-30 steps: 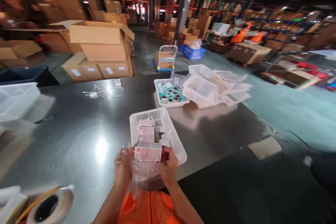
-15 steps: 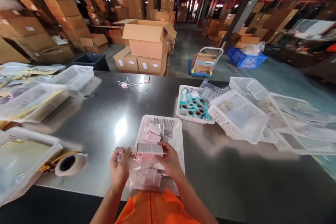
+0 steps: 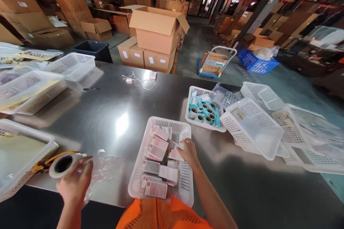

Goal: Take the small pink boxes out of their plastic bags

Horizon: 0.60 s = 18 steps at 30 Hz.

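Holding clear bag (image 3: 103, 164) at bench (image 3: 107, 114) near edge, left grip (image 3: 75, 182) clamped; right grip (image 3: 188, 150) loosely apart over pink boxes (image 3: 157, 148) in basket (image 3: 185, 179)

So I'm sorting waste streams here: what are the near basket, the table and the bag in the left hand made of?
Basket: white moulded plastic, perforated walls. Table: probably stainless steel, grey with glare. Bag: thin clear film, crinkled.

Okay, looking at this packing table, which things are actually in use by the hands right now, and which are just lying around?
In use:
left hand on the clear plastic bag
right hand in the white basket of pink boxes

Lying about:
tape roll
basket of teal rolls
charger cable
pen
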Tool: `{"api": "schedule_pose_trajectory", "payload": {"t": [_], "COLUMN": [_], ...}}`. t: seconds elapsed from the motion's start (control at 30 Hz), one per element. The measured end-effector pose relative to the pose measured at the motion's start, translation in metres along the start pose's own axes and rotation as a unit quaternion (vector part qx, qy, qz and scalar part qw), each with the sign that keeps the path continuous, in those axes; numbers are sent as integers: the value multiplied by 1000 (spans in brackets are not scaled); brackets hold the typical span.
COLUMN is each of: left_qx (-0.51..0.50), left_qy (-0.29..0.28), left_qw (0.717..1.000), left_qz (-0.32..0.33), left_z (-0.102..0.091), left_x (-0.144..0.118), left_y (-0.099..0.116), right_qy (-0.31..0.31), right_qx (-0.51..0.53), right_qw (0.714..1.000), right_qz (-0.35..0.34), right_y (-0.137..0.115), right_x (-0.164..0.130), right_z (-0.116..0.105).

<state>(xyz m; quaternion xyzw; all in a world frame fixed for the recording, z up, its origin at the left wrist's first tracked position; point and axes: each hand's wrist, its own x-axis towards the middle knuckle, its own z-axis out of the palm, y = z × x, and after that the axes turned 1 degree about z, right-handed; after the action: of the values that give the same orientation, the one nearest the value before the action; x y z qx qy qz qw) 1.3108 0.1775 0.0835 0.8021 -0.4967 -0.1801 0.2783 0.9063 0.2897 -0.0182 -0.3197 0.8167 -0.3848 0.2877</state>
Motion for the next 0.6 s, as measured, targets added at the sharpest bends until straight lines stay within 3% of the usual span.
{"api": "schedule_pose_trajectory", "payload": {"t": [0.07,0.13,0.23,0.3,0.47,0.6], "left_qx": [101,151,159,142,135,145], "left_qy": [-71,-106,-103,-104,-141,-191], "left_qw": [992,978,959,954,959,952], "left_qz": [29,100,210,241,205,189], "left_z": [5,13,21,22,24,33], "left_x": [-6,-11,-15,-13,-3,-5], "left_y": [4,9,14,12,-3,-12], "right_qy": [-27,-77,-168,-230,-328,-275], "right_qx": [-53,-93,-142,-164,-168,-168], "right_qw": [997,988,967,949,914,933], "right_qz": [-51,-95,-127,-136,-169,-161], "right_y": [-19,-37,-52,-54,-46,-46], "right_x": [9,23,46,59,77,89], "right_z": [22,43,62,64,54,68]}}
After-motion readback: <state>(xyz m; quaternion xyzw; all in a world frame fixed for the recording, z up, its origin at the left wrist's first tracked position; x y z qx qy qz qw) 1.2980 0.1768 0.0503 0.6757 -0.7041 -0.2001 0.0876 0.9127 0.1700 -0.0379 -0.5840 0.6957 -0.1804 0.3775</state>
